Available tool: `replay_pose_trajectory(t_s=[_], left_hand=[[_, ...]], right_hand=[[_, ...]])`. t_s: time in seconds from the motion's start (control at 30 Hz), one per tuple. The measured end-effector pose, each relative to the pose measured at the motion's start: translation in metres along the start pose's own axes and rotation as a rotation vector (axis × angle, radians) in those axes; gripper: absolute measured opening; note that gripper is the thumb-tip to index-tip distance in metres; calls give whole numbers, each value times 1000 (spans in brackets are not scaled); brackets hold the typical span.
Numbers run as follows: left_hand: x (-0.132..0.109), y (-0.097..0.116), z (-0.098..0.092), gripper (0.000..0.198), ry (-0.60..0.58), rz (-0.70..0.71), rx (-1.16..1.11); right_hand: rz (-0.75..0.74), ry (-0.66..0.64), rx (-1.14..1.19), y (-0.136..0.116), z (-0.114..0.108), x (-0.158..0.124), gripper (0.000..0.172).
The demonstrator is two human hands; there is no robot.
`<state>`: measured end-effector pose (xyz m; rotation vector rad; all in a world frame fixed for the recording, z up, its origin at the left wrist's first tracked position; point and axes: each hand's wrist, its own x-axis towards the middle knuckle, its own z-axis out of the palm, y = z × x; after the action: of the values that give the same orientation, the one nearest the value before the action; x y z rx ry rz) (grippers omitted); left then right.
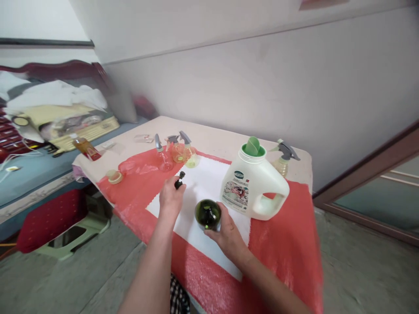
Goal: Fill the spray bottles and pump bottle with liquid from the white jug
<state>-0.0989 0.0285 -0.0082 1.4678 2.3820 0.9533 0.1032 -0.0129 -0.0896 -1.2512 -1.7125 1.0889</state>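
Note:
My left hand (170, 197) pinches a small dark green-black piece (180, 180) that sticks up past the fingertips; its kind is unclear. In my right hand (227, 231) is a round cup (207, 214), dark green inside, with the fingers wrapped around its side. Both hands are over a white cloth (190, 226). Just beyond the right hand stands a large white detergent jug (255, 185), a green measure in its uncapped mouth. Three clear spray bottles (166, 161) with grey triggers stand close together past the left hand.
Red plastic sheeting (278, 253) covers much of the table (216, 135). Another spray bottle (283, 163) is behind the jug. At the left lie a pale lid (114, 176) and an amber bottle (85, 148). A red-topped stool (54, 218) stands on the floor.

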Motion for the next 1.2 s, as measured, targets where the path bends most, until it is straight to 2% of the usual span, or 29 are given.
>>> replay_pose_trajectory(t_s=[0.1,0.17,0.23,0.3,0.37,0.43,0.53,0.6,0.67,0.77,0.87,0.93,1.03,1.13,1.2], left_hand=[[0,-3,13,31,-67,-8,91],[-2,-4,22,32,-113,-3,130],[-5,-5,28,33,-156,8,154],[-6,-4,31,32,-181,22,162],[-7,0,30,30,-169,39,155],[-8,8,25,31,-125,59,141],[-18,28,16,34,29,148,12],[-33,44,13,30,190,279,-219],[-55,61,14,27,267,398,-443],[-92,86,20,27,168,510,-610],[-121,104,29,29,-43,526,-724],[-133,111,32,27,-147,470,-801],[-140,116,34,20,-234,362,-914],[-140,119,35,17,-294,186,-1013],[-141,120,38,25,-347,17,-1091]], right_hand=[[-30,35,14,0,-3,-3,81],[-57,93,19,-7,-14,-7,70],[-62,229,28,-15,-29,-10,53],[-37,423,49,-23,-45,-10,40],[10,601,81,-29,-59,-8,39],[64,681,110,-34,-70,-4,40],[88,630,151,-40,-81,2,40],[38,512,177,-44,-87,8,43],[10,424,208,-43,-93,16,51],[39,375,251,-35,-100,33,68],[27,342,274,-26,-107,46,70],[1,356,271,-25,-113,48,69],[-72,405,204,-33,-130,44,74],[-189,423,-14,-45,-153,37,80],[-173,415,-184,-50,-165,32,84]])
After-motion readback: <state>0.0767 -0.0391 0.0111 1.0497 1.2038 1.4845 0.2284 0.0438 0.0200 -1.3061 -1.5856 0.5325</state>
